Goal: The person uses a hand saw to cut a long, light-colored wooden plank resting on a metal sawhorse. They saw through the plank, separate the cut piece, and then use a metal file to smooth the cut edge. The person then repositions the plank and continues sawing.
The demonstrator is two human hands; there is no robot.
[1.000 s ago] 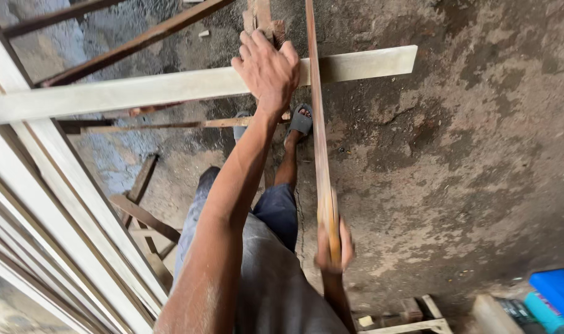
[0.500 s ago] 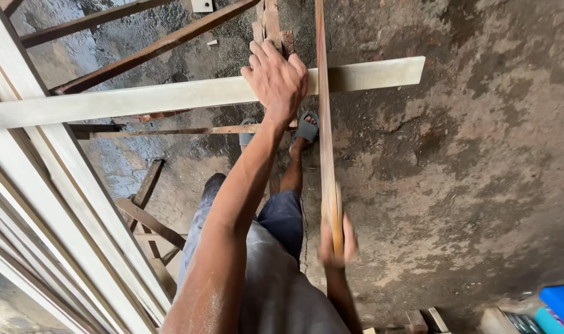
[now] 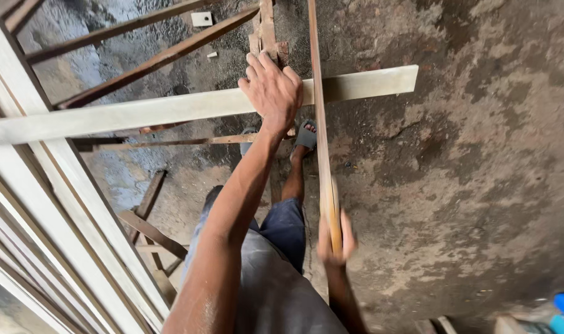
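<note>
My left hand [image 3: 271, 93] lies flat on a long pale wooden plank [image 3: 170, 110] that runs across the view, with the fingers over its far edge. My right hand [image 3: 335, 241] is closed around the yellowish near end of a long thin brown strip [image 3: 318, 111]. The strip stands on edge and crosses the plank just right of my left hand. The right hand is blurred. My foot in a grey sandal [image 3: 305, 135] stands on the ground under the plank. I cannot tell whether the strip is a saw blade or a wooden slat.
Several pale planks [image 3: 53, 235] lean along the left side. Dark wooden bars [image 3: 152, 62] and a low wooden frame [image 3: 149, 222] lie at the upper left and below. The ground is rough, stained concrete [image 3: 479, 154]. Blue objects [image 3: 563, 309] sit at the bottom right corner.
Both hands keep their holds. The right hand and the strip have shifted slightly up the view. The view has tilted a little, so the plank sits higher and further right.
</note>
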